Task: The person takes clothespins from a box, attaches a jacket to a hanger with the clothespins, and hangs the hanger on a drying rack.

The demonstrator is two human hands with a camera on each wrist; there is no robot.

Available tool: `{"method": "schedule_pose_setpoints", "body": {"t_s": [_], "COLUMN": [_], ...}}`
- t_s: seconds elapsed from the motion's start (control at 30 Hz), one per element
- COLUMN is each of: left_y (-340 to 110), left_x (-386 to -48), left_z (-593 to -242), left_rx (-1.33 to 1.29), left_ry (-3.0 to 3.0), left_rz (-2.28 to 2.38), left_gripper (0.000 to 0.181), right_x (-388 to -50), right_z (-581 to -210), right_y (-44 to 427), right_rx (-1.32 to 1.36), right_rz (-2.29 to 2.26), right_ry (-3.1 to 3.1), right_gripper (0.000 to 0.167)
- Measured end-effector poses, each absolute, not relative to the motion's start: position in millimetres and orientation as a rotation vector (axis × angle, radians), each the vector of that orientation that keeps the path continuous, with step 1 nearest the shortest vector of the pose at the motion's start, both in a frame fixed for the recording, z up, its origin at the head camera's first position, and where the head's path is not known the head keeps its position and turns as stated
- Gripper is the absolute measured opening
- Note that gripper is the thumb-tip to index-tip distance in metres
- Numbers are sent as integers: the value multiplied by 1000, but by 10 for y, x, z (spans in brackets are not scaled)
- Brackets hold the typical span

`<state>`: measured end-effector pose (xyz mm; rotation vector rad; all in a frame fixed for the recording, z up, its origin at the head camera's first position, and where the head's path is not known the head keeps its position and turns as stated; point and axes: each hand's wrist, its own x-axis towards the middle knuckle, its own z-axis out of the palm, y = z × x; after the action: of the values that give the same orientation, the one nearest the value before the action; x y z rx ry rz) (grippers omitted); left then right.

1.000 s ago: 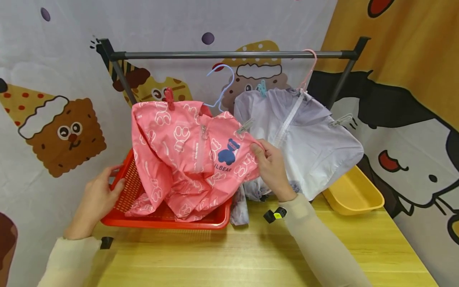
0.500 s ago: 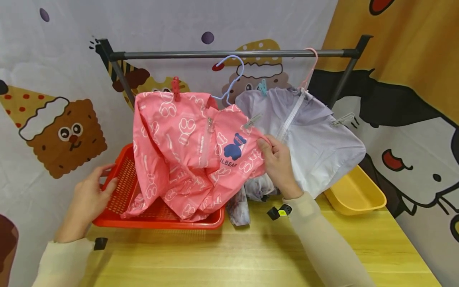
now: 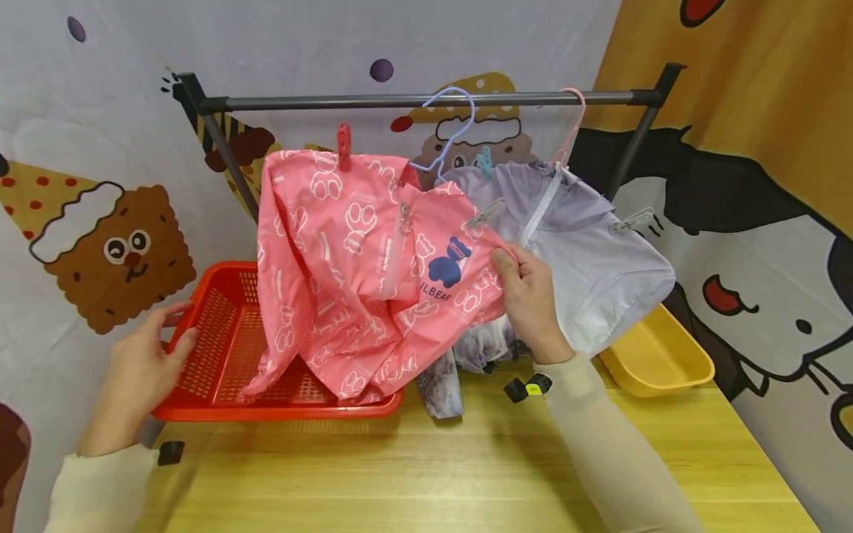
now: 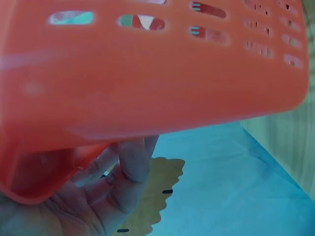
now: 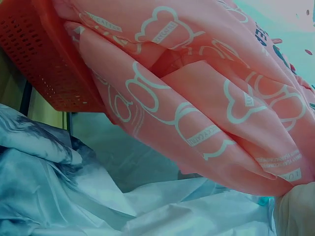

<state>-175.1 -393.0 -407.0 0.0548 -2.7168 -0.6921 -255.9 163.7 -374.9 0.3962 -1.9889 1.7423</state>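
My right hand [image 3: 533, 303] pinches the shoulder side of a pink child's jacket [image 3: 333, 259] with white prints and a blue bear. The jacket is on a blue hanger [image 3: 460, 133], whose hook overlaps the rack's bar; whether it bears on the bar I cannot tell. A red clothespin [image 3: 343, 146] and a pale clothespin [image 3: 486, 213] are clipped to the jacket. At the left, my left hand [image 3: 136, 363] grips the rim of a red plastic basket [image 3: 223, 326]. The left wrist view shows its fingers curled at the basket's edge [image 4: 147, 88]. The jacket's lower end hangs over the basket.
A grey-white jacket [image 3: 580, 259] hangs at the right from a pink hanger [image 3: 574, 126] on the dark bar [image 3: 320, 102], with clothespins clipped on. Behind it, a yellow tray [image 3: 660, 355] stands on the wooden table [image 3: 400, 474]. A printed cloth [image 3: 300, 44] covers the background.
My right hand has lifted the pink jacket and hanger up and to the right, the hook rising to bar height. My left hand has moved the basket to the left.
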Motion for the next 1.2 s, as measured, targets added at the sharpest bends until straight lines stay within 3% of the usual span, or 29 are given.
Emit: {"method": "schedule_pose_setpoints", "body": {"t_s": [0.7, 1.2], "left_y": [-4151, -4587], "left_x": [-1581, -1600], "left_z": [-4080, -4356], "left_rx": [199, 273], "left_ry": [-2731, -2712], "left_rz": [-690, -750], "left_gripper": [58, 60], "right_x": [-2573, -2568], "right_z": [-3685, -3677], "right_y": [1801, 1752], "right_rx": [329, 332], "right_rz": [1787, 1774], "right_ry": [-1951, -1821], "right_gripper": [31, 21]}}
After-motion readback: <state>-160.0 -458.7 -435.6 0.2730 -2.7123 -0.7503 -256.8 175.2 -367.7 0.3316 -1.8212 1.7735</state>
